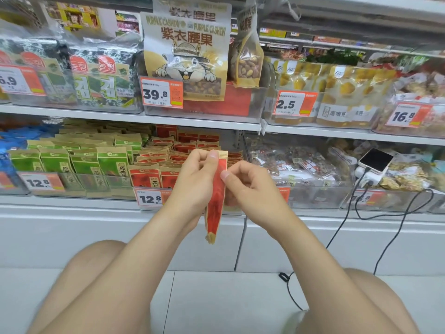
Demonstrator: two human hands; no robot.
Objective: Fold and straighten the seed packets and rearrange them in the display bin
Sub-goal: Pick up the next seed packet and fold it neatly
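Hanging packet (216, 203): red, edge-on, upright, lower end free in open air before the white shelf base (120, 237).
Left hand (195, 179): pinching its top edge.
Right hand (250, 186): pinching the side just below.
Display bin (234, 206): directly behind, red packets (173, 150) in rows.
Neighbours: green packets (84, 162) left; phone (374, 160) well right.

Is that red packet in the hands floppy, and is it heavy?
Probably fairly stiff: the red packet hangs almost straight between the left hand and right hand. Likely light, since pinching fingers alone hold it. Its papery edge may crease.
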